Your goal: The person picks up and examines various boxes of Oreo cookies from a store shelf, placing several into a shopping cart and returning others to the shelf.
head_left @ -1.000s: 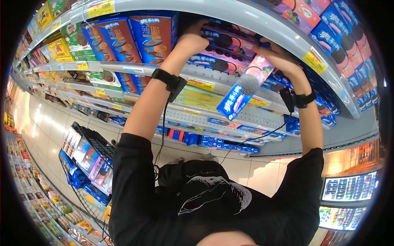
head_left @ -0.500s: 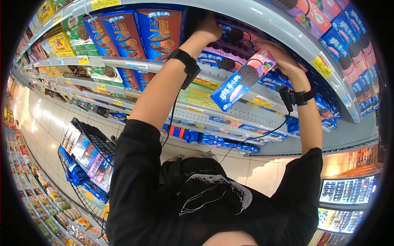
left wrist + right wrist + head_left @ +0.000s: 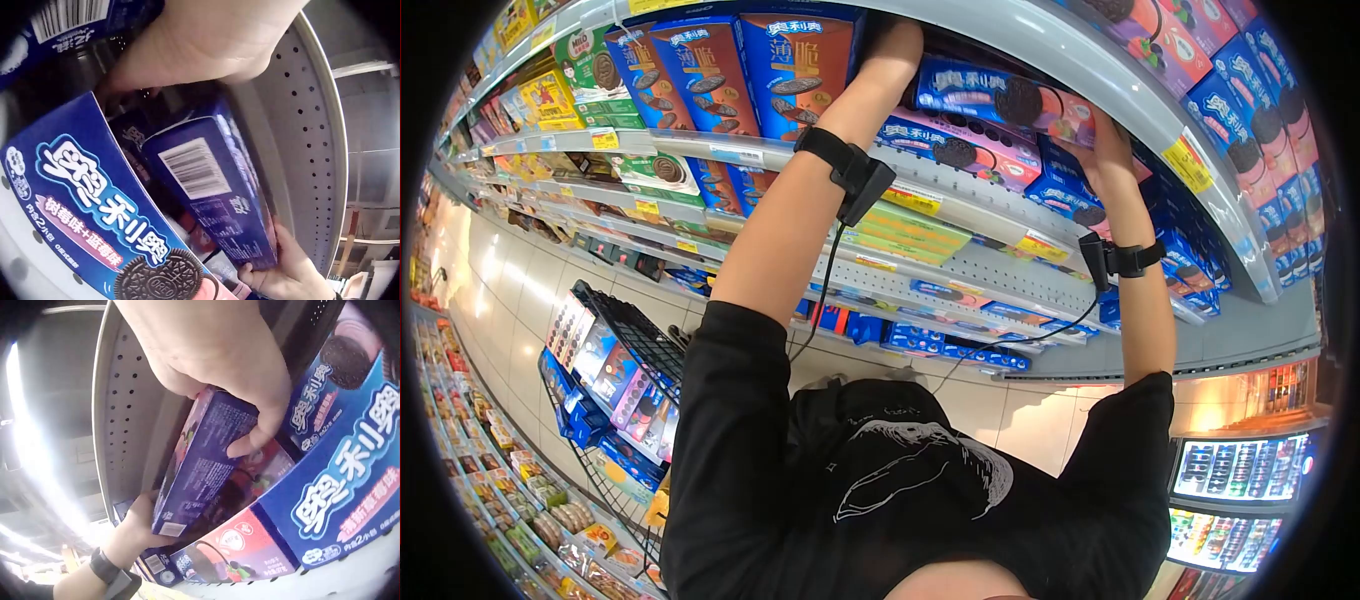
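Note:
The right hand (image 3: 1108,155) grips one end of a blue-and-pink cookie box (image 3: 990,95) at the shelf opening. In the right wrist view, that hand's (image 3: 219,356) thumb lies across the box's (image 3: 203,462) printed side. The left hand (image 3: 897,48) reaches into the dark gap beside the upright blue-and-brown boxes (image 3: 795,75). The left wrist view has its palm side (image 3: 206,47) above the held box (image 3: 206,181); its fingers are hidden in shadow. Similar boxes (image 3: 960,150) lie under the held one.
A curved shelf edge (image 3: 1040,50) runs just above the hands, with a yellow price tag (image 3: 1188,165). Lower shelves hold green boxes (image 3: 910,230) and blue packs. A black wire cart (image 3: 625,345) with boxes stands at the lower left. Cables hang from both wrist cameras.
The held box has swung from a slanted position in front of the shelf to lie lengthwise in the opening. The left hand has gone deeper into the gap; the right hand has turned with the box.

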`<state>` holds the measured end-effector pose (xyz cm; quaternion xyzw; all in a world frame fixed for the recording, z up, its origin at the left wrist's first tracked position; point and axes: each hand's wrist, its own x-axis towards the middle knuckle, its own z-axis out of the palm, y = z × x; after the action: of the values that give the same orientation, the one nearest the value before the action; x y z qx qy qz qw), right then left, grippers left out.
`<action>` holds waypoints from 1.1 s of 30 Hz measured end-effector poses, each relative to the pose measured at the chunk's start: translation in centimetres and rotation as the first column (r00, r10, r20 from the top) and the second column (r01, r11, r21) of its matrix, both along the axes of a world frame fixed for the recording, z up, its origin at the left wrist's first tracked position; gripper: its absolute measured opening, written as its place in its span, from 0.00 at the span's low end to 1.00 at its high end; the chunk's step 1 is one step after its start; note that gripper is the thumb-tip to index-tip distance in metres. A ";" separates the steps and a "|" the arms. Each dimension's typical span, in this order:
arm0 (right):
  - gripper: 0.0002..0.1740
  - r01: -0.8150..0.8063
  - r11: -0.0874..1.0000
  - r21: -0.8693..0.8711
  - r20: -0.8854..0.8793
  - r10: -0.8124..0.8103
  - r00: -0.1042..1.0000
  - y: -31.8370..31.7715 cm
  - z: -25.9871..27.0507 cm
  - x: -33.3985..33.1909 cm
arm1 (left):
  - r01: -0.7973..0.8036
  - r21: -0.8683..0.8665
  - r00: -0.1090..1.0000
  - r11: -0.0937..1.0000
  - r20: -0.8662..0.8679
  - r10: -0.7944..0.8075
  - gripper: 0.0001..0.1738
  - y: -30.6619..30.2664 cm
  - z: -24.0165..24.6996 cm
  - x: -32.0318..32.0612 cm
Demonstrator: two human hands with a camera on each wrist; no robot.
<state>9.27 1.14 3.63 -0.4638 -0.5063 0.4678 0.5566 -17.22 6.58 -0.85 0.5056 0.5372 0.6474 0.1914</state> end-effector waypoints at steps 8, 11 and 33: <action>0.26 -0.288 0.774 0.564 0.659 -0.211 0.722 2.4 -2.6 0.9 | -0.001 0.045 1.000 0.999 -0.007 0.002 0.32 0.9 -0.7 0.0; 0.28 -0.277 0.843 0.461 0.815 -0.278 0.509 2.0 -1.9 1.1 | 0.001 0.053 1.000 0.999 -0.013 -0.001 0.32 1.1 -0.8 0.1; 0.38 -0.413 0.778 0.473 0.881 -0.416 0.224 1.9 -1.9 -0.1 | -0.009 0.051 0.998 0.999 -0.061 0.012 0.31 2.4 -0.4 0.1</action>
<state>9.14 3.05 1.68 -0.4351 -0.8603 -0.1267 0.2337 -17.09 9.02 -1.27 0.5272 0.5290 0.6459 0.1586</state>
